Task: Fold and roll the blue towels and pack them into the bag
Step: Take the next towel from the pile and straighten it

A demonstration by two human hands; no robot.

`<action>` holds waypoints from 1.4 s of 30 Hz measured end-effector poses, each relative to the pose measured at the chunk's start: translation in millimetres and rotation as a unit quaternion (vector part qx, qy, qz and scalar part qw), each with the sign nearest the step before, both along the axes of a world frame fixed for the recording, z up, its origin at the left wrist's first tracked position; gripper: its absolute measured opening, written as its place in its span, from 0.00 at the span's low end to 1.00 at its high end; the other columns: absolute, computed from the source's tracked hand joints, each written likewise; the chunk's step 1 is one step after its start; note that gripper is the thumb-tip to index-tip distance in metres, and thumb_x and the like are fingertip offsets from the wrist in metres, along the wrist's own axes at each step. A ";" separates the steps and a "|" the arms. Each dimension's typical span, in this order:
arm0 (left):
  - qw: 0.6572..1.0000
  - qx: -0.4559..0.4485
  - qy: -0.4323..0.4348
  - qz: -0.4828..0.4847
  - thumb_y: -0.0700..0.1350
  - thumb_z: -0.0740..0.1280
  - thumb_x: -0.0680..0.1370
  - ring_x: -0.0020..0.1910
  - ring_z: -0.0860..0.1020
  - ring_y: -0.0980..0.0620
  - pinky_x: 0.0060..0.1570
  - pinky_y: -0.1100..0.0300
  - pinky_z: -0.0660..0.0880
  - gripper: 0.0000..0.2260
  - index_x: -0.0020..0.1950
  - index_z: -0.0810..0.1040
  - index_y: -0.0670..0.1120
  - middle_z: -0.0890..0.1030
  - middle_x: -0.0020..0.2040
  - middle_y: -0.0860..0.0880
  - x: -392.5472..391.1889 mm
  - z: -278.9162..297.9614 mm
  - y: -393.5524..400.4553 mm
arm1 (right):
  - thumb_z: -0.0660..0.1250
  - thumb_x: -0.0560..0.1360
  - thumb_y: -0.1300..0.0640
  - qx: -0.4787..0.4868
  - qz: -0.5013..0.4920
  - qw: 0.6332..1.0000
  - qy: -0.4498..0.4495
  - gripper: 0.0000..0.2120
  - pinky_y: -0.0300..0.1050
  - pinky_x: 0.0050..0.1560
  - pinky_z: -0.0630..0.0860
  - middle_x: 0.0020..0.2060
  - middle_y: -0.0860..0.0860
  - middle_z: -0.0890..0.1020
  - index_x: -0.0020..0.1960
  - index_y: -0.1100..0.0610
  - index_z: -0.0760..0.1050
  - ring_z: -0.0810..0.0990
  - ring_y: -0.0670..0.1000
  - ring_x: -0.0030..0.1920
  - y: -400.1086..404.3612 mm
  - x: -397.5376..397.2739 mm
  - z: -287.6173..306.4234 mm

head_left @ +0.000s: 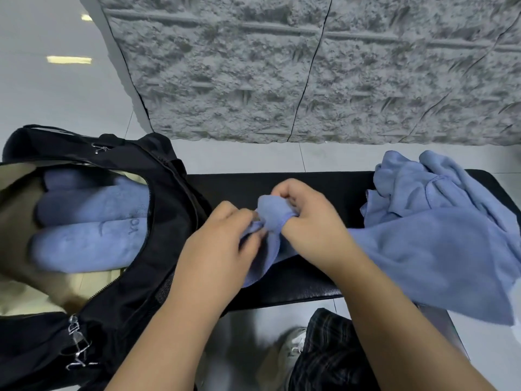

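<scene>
A blue towel [423,249] lies stretched across the black bench [310,187], its left end bunched up between my hands. My left hand [222,235] pinches the towel's edge from the left. My right hand [307,218] grips the bunched end from the right, fingers curled round it. An open black bag [135,292] with a beige lining sits at the left. Inside it lie three rolled blue towels [93,221], side by side. A heap of loose blue towels [423,187] rests on the bench's right end.
A grey textured wall panel [282,66] stands behind the bench on a pale tiled floor [56,80]. Below the bench I see a leg in dark plaid cloth [324,354] and a light shoe [293,345]. Metal zipper pulls [77,351] hang on the bag's near side.
</scene>
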State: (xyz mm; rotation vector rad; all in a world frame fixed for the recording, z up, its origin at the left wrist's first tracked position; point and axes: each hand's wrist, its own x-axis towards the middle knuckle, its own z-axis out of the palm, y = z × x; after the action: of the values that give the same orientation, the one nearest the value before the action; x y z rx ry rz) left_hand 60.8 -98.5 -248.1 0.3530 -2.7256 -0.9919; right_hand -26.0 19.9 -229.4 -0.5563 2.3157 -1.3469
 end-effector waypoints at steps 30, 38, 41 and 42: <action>0.952 0.215 0.121 0.183 0.43 0.62 0.77 0.42 0.74 0.64 0.42 0.69 0.69 0.07 0.45 0.69 0.56 0.75 0.43 0.60 -2.7 19.4 -13.1 | 0.59 0.78 0.54 0.219 -0.033 0.974 0.036 0.10 0.43 0.31 0.64 0.30 0.48 0.71 0.42 0.59 0.69 0.66 0.48 0.31 21.9 -21.5 -29.4; 0.993 0.083 0.076 -0.040 0.43 0.69 0.75 0.56 0.71 0.72 0.49 0.77 0.68 0.28 0.67 0.63 0.66 0.69 0.63 0.68 -0.6 19.7 -2.4 | 0.66 0.76 0.57 -0.076 0.071 0.994 -0.011 0.07 0.48 0.42 0.74 0.37 0.59 0.79 0.40 0.56 0.77 0.76 0.54 0.38 -4.3 1.2 8.4; 0.995 0.084 0.048 0.011 0.46 0.62 0.74 0.45 0.75 0.62 0.41 0.64 0.73 0.12 0.54 0.73 0.62 0.76 0.47 0.61 0.0 16.1 -5.9 | 0.71 0.72 0.59 -0.097 0.100 0.989 -0.058 0.03 0.48 0.47 0.76 0.37 0.55 0.81 0.40 0.55 0.78 0.78 0.52 0.40 -3.6 2.4 13.6; 0.994 0.088 0.049 0.037 0.46 0.61 0.73 0.43 0.74 0.61 0.39 0.63 0.72 0.09 0.48 0.74 0.59 0.76 0.43 0.59 -0.2 14.7 -6.8 | 0.73 0.70 0.58 -0.090 0.103 0.989 -0.064 0.05 0.43 0.45 0.74 0.36 0.52 0.80 0.40 0.53 0.77 0.76 0.47 0.39 -2.0 0.8 12.3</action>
State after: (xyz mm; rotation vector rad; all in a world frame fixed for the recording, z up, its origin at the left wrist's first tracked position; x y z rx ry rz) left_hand 60.6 -105.3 -233.4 0.4205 -2.5253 -1.1982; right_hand -25.2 17.8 -217.0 -0.7200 1.9872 -1.4544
